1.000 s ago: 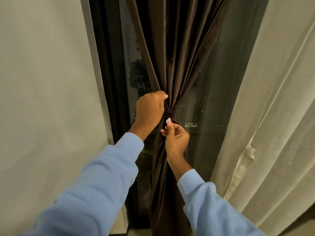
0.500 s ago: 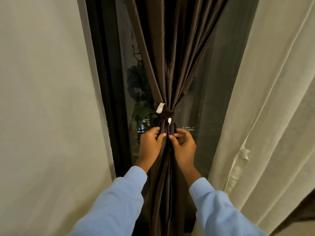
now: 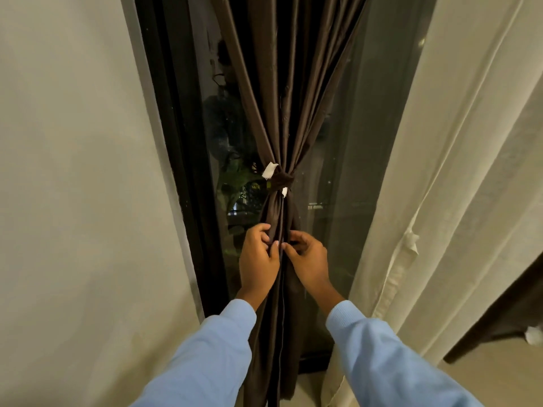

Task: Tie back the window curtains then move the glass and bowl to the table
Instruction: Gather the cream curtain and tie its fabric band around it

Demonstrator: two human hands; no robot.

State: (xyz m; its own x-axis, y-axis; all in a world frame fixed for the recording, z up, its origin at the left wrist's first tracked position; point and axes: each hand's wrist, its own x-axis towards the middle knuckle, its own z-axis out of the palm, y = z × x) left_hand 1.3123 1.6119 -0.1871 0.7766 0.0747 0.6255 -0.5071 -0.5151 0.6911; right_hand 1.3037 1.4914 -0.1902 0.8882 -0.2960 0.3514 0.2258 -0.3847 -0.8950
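Observation:
A dark brown curtain (image 3: pixel 289 92) hangs in front of a dark window, gathered at mid-height by a brown tie-back knot (image 3: pixel 281 181) with two small white tags. Below the knot, my left hand (image 3: pixel 258 259) pinches the curtain's left folds with curled fingers. My right hand (image 3: pixel 307 261) pinches the right folds beside it, fingertips almost meeting my left hand's. No glass, bowl or table is in view.
A cream wall (image 3: pixel 73 186) fills the left side, next to the black window frame (image 3: pixel 173 148). A cream curtain (image 3: pixel 458 183) hangs on the right, with a dark fabric edge (image 3: pixel 499 318) at the lower right. Pale floor shows below.
Both hands have come down from the knot to the curtain folds below it. The knot and its white tags now stand uncovered.

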